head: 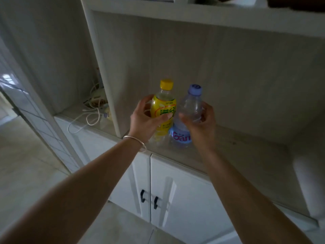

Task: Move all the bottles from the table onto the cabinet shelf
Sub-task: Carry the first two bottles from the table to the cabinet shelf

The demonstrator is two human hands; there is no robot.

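left hand: wrapped around the yellow bottle at about mid-height, thumb across the front of the label, fingers curled round the far side. Solid grip, nothing loose about it.

right hand: curled around the clear bottle on its upper half, thumb on the near side and fingers round the right side. Gripping it properly too.

yellow bottle: yellow cap, yellow label with green writing, clear at the bottom. Standing upright, its base down at the shelf near the front edge, though I honestly can't tell if it's actually resting on the surface or a hair above it.

clear bottle: pale purple cap, blue band with pink lettering low down. It sits at 3 o'clock from the yellow one, just beside it and maybe touching, leaning a little to the right at the top. Same deal with the base, it's at shelf level but contact is hard to call.

shelf: light wood-look open bay of a white cabinet, both bottles toward its left front part, the rest of the surface running off toward 3 o'clock.

bracelet: thin silvery bangle on the left wrist.

cabinet doors: two white doors at 6 o'clock from the bottles, each with a small black handle near the middle seam.

cables: a tangle of white cords in the next bay over, at roughly 9 o'clock from the bottles, behind the divider.

floor: pale tiles down at 8 o'clock.
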